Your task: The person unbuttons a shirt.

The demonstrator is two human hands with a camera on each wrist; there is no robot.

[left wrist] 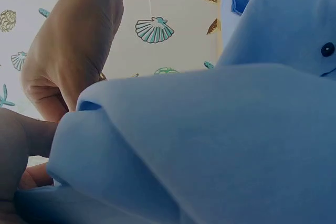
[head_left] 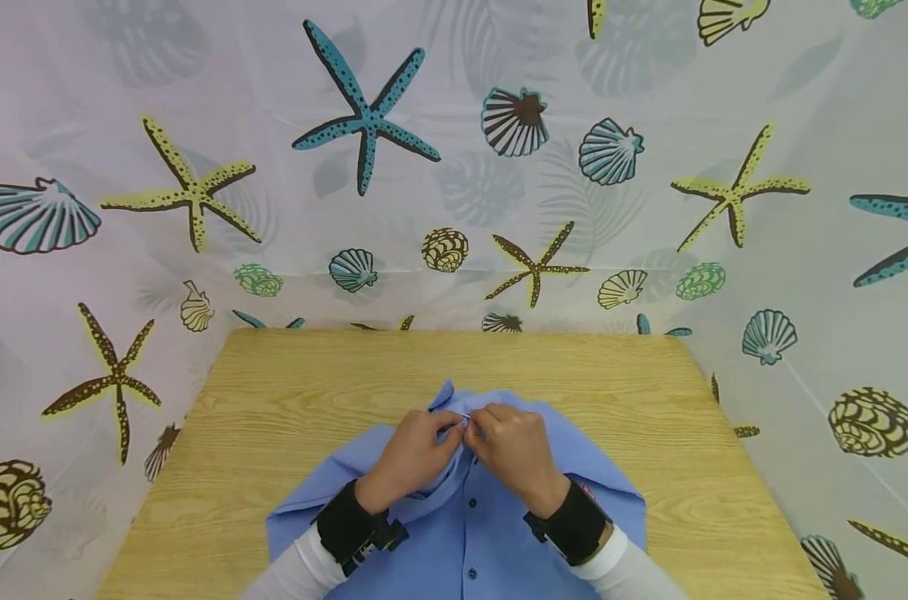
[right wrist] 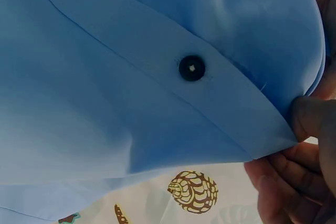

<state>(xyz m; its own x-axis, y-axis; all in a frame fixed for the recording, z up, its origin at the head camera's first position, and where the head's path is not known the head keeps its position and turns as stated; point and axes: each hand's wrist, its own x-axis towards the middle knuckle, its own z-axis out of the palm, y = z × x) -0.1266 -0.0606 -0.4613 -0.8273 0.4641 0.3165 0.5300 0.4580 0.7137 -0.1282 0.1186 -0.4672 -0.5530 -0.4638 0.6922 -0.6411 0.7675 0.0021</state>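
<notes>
A light blue button-up shirt (head_left: 416,533) lies spread on the table, its collar (head_left: 445,397) toward the far edge. My left hand (head_left: 416,454) pinches the shirt's front edge just below the collar between thumb and fingers. Close against it, my right hand (head_left: 517,450) pinches the cloth at the same place, fingertips meeting. Below the hands, dark buttons (head_left: 472,502) run down the placket. A dark button (right wrist: 192,68) shows large on the lifted strip in the right wrist view. In the left wrist view, folded blue cloth (left wrist: 210,129) hides much of the fingertips.
The wooden table (head_left: 311,375) extends around the shirt. A white curtain (head_left: 461,200) printed with starfish and shells hangs behind and at both sides. Black bands (head_left: 585,525) with small cameras circle both wrists over white sleeves (head_left: 637,575). A small red tag (head_left: 588,492) shows beside the right wristband.
</notes>
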